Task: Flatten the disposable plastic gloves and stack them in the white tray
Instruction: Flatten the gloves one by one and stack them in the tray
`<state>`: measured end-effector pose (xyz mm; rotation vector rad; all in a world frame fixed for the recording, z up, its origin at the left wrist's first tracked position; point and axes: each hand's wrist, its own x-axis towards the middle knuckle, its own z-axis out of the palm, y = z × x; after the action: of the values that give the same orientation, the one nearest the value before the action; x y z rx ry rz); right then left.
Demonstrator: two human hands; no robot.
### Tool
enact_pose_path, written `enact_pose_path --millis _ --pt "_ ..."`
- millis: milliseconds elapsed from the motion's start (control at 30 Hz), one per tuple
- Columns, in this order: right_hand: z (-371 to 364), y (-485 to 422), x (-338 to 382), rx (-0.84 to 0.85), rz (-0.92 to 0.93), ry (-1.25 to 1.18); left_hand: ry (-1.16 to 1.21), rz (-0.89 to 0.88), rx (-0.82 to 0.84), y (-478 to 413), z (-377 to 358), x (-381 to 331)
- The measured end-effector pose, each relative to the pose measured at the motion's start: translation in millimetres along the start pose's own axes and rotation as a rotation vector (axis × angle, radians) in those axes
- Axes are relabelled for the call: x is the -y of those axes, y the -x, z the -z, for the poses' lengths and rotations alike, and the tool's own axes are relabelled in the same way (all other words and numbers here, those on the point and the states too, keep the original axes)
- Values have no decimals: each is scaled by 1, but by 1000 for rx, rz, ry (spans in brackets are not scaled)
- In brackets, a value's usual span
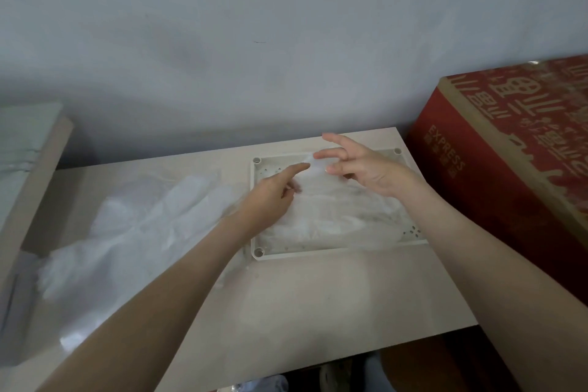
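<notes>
Left hand [273,197], right hand [366,169] over wrinkled translucent gloves [334,216].

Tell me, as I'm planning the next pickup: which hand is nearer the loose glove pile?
Left. The left hand is over the white tray at its left edge, beside the loose glove pile; the right hand is farther right over the tray.

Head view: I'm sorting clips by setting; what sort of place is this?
Probably a home or workroom: beige laminate table against a plain grey wall, red printed cardboard box beside it.
</notes>
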<state>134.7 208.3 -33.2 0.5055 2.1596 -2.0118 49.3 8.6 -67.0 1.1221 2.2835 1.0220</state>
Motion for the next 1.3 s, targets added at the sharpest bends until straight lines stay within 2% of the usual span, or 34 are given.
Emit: enact_pose_path --millis 100,200,567,733,800,867,933,1033,1167,1300 --pt "-1 0 7 126 33 75 61 49 -3 -1 0 1" --pt "-1 -1 11 171 39 175 139 154 -24 -3 0 2" --pt "16 3 26 88 -107 638 66 238 -31 -8 1 6" --pt "15 -7 20 -98 -30 812 -93 241 -16 -11 -2 10" --pt "10 -11 18 -196 2 889 -327 167 -86 -9 -6 7" --pt "5 -15 13 -295 29 921 -532 4 -211 -4 -12 1" --pt "3 -16 6 -402 60 891 -598 -187 -285 0 -20 -4" --pt "9 -4 -3 -527 117 798 -707 -345 -142 -1 -34 -4" --pt "18 23 -13 -421 -3 790 -775 -205 173 -3 -44 4" --pt "13 36 -24 -306 -125 914 -746 -127 258 -4 -49 9"
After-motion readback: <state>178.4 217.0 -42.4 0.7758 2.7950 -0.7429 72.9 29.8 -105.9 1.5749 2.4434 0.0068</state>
